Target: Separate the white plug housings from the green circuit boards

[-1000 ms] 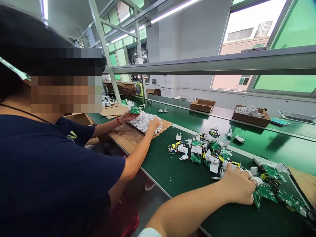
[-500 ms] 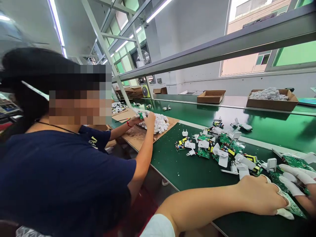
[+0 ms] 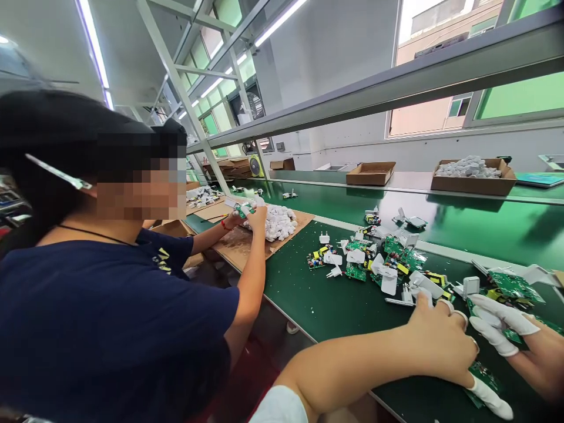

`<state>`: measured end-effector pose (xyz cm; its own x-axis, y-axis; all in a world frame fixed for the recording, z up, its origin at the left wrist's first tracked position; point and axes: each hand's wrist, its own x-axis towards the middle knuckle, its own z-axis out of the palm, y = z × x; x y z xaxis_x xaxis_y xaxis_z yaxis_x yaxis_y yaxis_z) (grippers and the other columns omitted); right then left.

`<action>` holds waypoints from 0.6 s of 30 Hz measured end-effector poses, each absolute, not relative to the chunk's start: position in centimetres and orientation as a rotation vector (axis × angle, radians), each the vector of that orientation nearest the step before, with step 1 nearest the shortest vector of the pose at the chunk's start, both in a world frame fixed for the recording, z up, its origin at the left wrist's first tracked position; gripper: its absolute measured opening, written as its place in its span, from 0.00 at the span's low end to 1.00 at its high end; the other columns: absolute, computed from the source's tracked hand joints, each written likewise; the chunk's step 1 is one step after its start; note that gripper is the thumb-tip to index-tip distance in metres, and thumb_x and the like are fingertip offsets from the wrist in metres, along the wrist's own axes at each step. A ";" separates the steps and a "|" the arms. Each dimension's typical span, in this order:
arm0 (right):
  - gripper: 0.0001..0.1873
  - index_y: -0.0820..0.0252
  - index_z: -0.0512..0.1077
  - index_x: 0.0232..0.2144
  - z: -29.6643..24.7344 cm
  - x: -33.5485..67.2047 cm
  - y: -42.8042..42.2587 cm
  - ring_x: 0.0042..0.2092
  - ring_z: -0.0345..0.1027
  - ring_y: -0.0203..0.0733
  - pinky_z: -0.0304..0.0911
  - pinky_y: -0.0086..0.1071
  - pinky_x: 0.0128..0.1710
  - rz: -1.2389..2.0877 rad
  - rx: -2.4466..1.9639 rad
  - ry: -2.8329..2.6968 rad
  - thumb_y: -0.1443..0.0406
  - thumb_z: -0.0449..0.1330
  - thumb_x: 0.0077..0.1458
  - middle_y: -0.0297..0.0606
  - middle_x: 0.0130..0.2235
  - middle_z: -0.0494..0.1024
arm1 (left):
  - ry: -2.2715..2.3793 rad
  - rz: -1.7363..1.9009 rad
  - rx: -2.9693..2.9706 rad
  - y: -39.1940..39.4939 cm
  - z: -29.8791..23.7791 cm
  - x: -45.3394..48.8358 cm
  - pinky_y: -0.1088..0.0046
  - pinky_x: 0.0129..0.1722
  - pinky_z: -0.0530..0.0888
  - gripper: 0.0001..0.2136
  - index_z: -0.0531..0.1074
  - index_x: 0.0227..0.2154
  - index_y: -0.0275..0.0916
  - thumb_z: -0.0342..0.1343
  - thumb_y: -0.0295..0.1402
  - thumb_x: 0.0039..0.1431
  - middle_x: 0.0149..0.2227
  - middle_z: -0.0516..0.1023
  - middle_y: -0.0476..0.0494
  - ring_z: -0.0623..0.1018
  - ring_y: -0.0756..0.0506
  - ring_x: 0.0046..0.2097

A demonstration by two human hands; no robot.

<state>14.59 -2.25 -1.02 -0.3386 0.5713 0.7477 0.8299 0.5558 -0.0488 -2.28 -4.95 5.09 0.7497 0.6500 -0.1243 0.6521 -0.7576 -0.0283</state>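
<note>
My left hand (image 3: 445, 341), wearing white finger cots, reaches over the near side of a heap of green circuit boards (image 3: 394, 247) with white plug pieces. Its fingers are apart and the thumb is stretched out. A green circuit board (image 3: 487, 376) shows beneath it, partly hidden. At the right edge, my right hand (image 3: 524, 341), also in white finger cots, has a rounded white plug piece (image 3: 487, 316) between its fingers. Green board shows beside that piece, mostly covered by the hand.
On the left a co-worker (image 3: 110, 294) handles a small board above a mound of white pieces (image 3: 279, 223) on a brown board (image 3: 238, 244). Further back stand a shallow cardboard box (image 3: 370, 174) and a box of white parts (image 3: 473, 185). A metal rail (image 3: 352, 97) crosses overhead.
My left hand has come off the circuit board, its fingers spreading and lifting toward the heap. My right hand has moved left with the white plug piece. The view has shifted slightly.
</note>
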 end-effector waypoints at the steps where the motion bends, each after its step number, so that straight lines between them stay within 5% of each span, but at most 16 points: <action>1: 0.18 0.48 0.61 0.43 -0.3 14.5 -2.5 0.33 0.68 0.42 0.65 0.31 0.28 -0.507 -1.061 -2.081 0.53 0.41 0.53 0.38 0.34 0.73 | 1.049 -0.204 2.946 -4.9 5.0 -2.4 0.48 0.45 0.54 0.21 0.67 0.41 0.37 0.47 0.45 0.47 0.48 0.63 0.37 0.60 0.34 0.48; 9: 0.19 0.54 0.61 0.45 3.4 12.2 -4.6 0.31 0.68 0.46 0.64 0.35 0.25 -0.358 -1.280 -1.928 0.57 0.41 0.53 0.42 0.32 0.73 | 0.784 -0.311 2.840 -4.6 5.6 -3.5 0.49 0.45 0.56 0.27 0.62 0.48 0.37 0.50 0.43 0.43 0.51 0.61 0.38 0.58 0.33 0.51; 18: 0.19 0.57 0.65 0.38 3.3 12.6 -4.1 0.31 0.68 0.45 0.63 0.35 0.28 -0.194 -1.326 -1.864 0.54 0.42 0.53 0.42 0.33 0.73 | 0.644 -0.121 2.685 -4.4 4.7 -3.6 0.48 0.46 0.56 0.23 0.69 0.39 0.41 0.59 0.41 0.36 0.53 0.60 0.38 0.57 0.31 0.53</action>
<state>12.58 -4.12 3.33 -0.1086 0.7168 0.6888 0.8435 0.4331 -0.3178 -3.65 -4.44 4.69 0.8914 0.4209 -0.1680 0.4532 -0.8248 0.3383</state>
